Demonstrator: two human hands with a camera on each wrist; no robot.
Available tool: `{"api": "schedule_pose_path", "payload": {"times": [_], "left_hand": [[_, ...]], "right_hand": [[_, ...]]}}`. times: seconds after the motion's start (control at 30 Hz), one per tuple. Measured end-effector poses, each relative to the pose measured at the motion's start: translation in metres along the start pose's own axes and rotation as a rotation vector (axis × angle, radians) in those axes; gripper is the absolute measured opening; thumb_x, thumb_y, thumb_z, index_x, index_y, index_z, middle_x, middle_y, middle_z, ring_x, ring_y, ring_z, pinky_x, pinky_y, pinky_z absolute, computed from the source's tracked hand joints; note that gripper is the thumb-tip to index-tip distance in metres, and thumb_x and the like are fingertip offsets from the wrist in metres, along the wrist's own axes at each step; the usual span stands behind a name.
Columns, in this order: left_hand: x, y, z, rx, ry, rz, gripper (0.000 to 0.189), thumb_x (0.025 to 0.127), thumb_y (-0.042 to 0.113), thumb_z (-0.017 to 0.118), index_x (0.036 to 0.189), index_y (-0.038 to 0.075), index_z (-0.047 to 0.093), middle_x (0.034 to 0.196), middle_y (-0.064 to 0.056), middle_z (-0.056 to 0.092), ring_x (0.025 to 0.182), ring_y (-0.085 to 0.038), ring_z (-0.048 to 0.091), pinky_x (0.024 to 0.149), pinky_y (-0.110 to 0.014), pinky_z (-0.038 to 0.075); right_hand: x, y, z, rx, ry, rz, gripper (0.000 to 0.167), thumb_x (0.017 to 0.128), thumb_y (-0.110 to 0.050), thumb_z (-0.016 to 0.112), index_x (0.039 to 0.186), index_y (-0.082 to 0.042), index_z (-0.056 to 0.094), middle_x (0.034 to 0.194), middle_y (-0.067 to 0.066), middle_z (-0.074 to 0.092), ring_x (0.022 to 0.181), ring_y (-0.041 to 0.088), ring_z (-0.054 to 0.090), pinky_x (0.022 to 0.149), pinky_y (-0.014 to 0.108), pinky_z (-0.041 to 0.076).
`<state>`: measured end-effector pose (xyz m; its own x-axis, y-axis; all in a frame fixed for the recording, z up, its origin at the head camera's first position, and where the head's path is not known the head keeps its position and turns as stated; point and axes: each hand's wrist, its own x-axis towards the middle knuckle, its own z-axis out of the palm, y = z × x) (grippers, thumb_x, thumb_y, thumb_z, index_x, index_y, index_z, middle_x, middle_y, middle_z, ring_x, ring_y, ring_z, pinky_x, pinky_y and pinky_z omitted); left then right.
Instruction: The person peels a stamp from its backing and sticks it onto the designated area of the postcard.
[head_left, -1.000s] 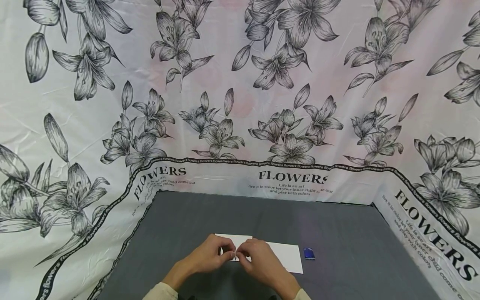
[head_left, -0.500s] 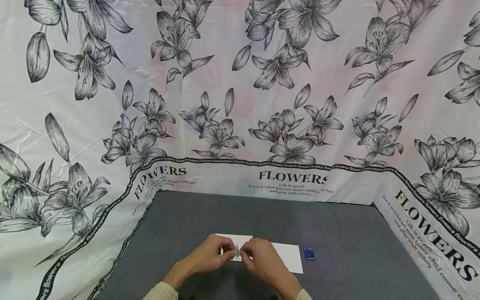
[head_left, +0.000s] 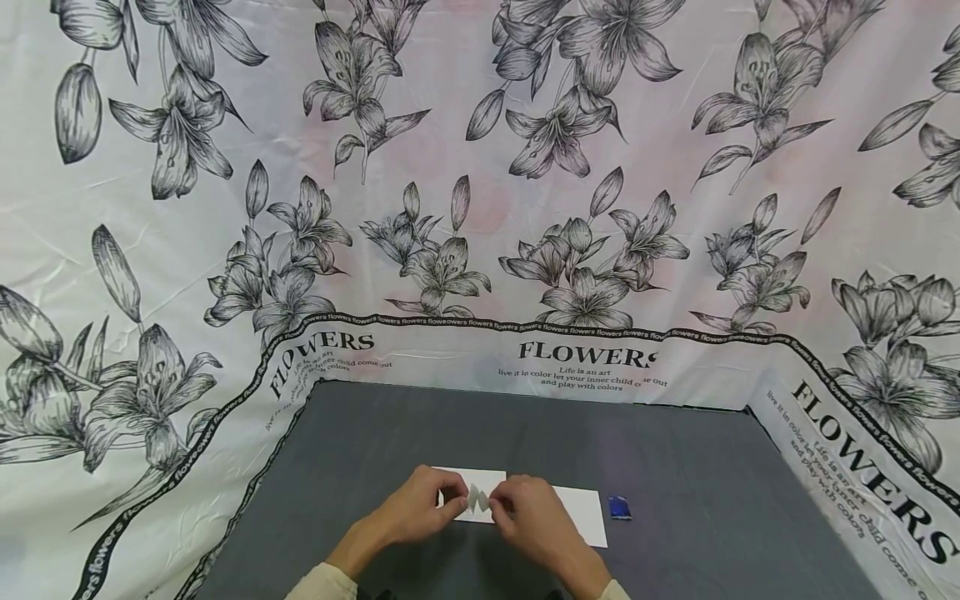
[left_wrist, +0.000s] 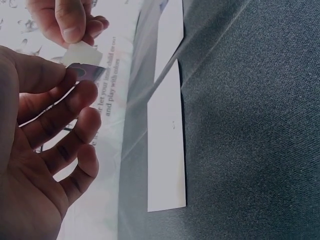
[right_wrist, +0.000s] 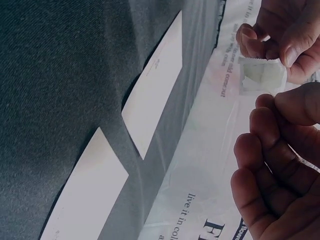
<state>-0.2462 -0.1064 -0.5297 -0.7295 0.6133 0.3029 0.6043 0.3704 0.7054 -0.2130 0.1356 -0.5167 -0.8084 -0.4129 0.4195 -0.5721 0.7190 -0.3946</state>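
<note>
Between my two hands is a small square sachet (head_left: 478,498), its two layers spread partly apart. In the left wrist view its dark purple-grey printed outer side (left_wrist: 89,73) lies by the left fingertips, and a pale layer (left_wrist: 82,51) runs up to the right hand. The right wrist view shows its pale greenish inner face (right_wrist: 263,76) with a whitish rim. My left hand (head_left: 417,503) pinches one side between thumb and forefinger. My right hand (head_left: 534,527) pinches the other side. Whether anything lies inside is hard to tell.
Under the hands lies a white card (head_left: 486,477) on the dark grey table (head_left: 375,433). A second white card (head_left: 585,515) lies to its right, partly behind the right hand. Further right is a small blue packet (head_left: 619,507). A flower-print curtain (head_left: 435,358) encloses the table.
The right hand has moved slightly right, away from the left hand. The sachet's layers have spread apart and more of its pale surface shows. The left hand has stayed nearly still.
</note>
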Motion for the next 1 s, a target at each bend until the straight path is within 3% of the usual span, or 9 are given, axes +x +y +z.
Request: {"api": "schedule_pose_path", "payload": {"times": [0.57, 1.0], "left_hand": [[0.0, -0.002, 0.0, 0.028, 0.029, -0.032, 0.01, 0.102, 0.01, 0.071, 0.095, 0.012, 0.077, 0.077, 0.013, 0.065, 0.068, 0.004, 0.054, 0.061, -0.018, 0.045], [0.0, 0.0, -0.001, 0.021, 0.03, -0.034, 0.011, 0.103, 0.009, 0.069, 0.095, 0.008, 0.077, 0.076, 0.012, 0.066, 0.068, 0.003, 0.054, 0.061, -0.018, 0.045]], "right_hand": [[-0.003, 0.001, -0.001, 0.006, -0.008, -0.002, 0.01, 0.091, -0.01, 0.079, 0.083, -0.014, 0.081, 0.078, -0.01, 0.07, 0.07, -0.005, 0.051, 0.065, 0.022, 0.05], [-0.008, -0.002, 0.007, 0.042, -0.071, -0.009, 0.009, 0.091, -0.01, 0.079, 0.083, -0.013, 0.082, 0.074, -0.012, 0.068, 0.067, -0.007, 0.048, 0.062, 0.019, 0.046]]}}
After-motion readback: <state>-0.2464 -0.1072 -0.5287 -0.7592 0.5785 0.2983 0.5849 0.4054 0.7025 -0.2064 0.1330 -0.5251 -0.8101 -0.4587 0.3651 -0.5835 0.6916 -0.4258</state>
